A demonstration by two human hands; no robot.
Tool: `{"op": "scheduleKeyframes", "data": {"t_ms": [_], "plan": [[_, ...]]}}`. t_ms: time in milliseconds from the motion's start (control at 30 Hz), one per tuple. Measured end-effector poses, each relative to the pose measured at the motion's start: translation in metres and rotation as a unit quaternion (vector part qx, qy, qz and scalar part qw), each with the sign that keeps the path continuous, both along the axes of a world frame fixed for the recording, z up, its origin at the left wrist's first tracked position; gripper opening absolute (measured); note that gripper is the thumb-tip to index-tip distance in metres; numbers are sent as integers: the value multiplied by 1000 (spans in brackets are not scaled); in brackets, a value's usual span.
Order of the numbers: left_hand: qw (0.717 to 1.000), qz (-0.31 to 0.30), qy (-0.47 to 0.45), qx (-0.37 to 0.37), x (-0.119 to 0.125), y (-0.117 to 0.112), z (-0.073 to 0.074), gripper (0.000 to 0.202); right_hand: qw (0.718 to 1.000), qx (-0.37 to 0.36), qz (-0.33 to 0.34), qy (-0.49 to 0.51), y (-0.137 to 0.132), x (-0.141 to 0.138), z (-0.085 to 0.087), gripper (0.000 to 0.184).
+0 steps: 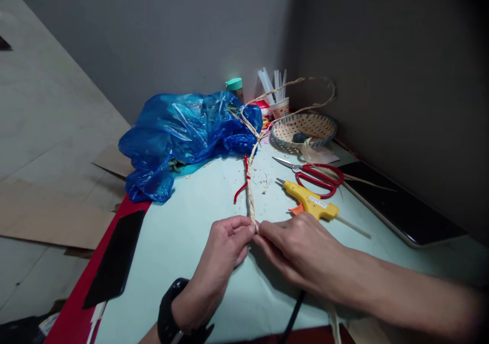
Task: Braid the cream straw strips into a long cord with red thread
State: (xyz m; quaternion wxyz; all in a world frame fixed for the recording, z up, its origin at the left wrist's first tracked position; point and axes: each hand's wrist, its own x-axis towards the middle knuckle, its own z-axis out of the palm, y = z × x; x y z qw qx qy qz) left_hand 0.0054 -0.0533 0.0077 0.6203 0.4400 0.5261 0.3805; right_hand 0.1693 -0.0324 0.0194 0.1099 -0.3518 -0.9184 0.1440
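Note:
A pale braided fibre cord [250, 196] runs away from me over the table, and its far part loops up in the air near the wall. My left hand [228, 242], wearing a black watch, pinches the near end of the braid between thumb and fingers. From the other side my right hand [300, 244] grips the same end, its fingertips touching those of the left. A thin red tie [241, 188] sits around the braid farther up. The strand ends inside my fingers are hidden.
A yellow glue gun [311, 201] and red-handled scissors [321, 176] lie right of the braid. Behind stand a woven basket [280, 142], a cup of glue sticks [280, 108] and a blue plastic bag [183, 125]. Dark flat devices lie left [114, 257] and right [401, 201].

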Motion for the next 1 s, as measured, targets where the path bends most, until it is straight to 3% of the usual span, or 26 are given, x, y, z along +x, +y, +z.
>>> {"op": "scheduleKeyframes", "data": {"t_ms": [167,233,300,400,467,567,633,767,900,1000], "plan": [[1000,10,-15,11,0,-3,1,28,992,83,94,-32,-4,-1,-5,23],[1000,8,-26,8,-2,-3,2,28,991,70,114,-7,-2,1,0,23],[999,7,-36,9,-3,-2,5,26,993,19,92,67,2,5,8,23],[998,3,-64,10,-5,0,10,24,979,-47,-37,196,14,10,18,24],[997,-7,-75,18,-4,1,13,23,962,-131,-85,223,23,11,17,24],[995,-20,-92,29,-3,1,15,25,911,-341,-29,231,29,6,7,31],[994,-22,-104,22,-3,0,14,25,874,-416,-18,248,29,1,0,33],[995,-25,-96,-10,-2,-2,13,21,868,-419,-52,260,25,-5,-6,27],[997,-16,-70,-17,0,-3,15,22,850,-444,-44,281,25,-5,-7,28],[999,-8,-42,-16,3,-4,13,20,855,-435,-37,278,25,-5,-9,30]]}}
